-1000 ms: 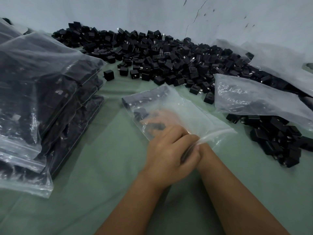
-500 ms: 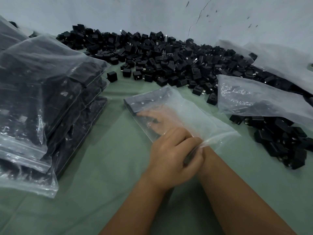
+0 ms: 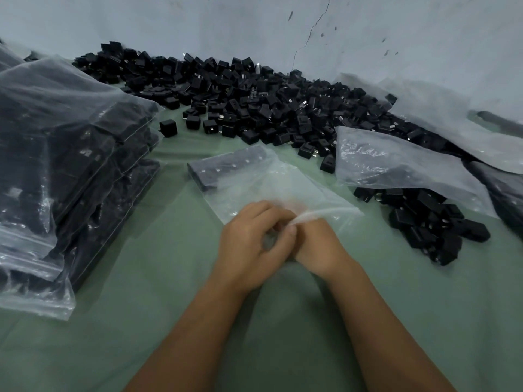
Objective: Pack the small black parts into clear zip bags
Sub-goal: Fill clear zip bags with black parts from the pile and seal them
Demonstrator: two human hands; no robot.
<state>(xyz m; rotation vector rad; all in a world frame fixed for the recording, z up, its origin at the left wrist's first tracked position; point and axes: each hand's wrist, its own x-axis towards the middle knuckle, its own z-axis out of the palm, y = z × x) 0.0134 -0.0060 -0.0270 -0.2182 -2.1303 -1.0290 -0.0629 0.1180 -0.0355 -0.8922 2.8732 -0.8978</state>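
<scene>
on green cloth (image 3: 141, 278), crinkly clear zip bag (image 3: 263, 182), boxy black parts (image 3: 254, 108)

I see a dull green cloth (image 3: 119, 346) covering the work surface, lying mostly flat w/ soft creases running toward the near edge. Behind it, a pale blue-grey wall (image 3: 158, 21) spans the whole back of the view. A thin crack (image 3: 310, 26) runs down the wall right of center, w/ a few small dark marks (image 3: 335, 27) scattered beside it. At far right edge, a dark long object (image 3: 501, 121) lies by the wall base; can't tell what it is.
</scene>
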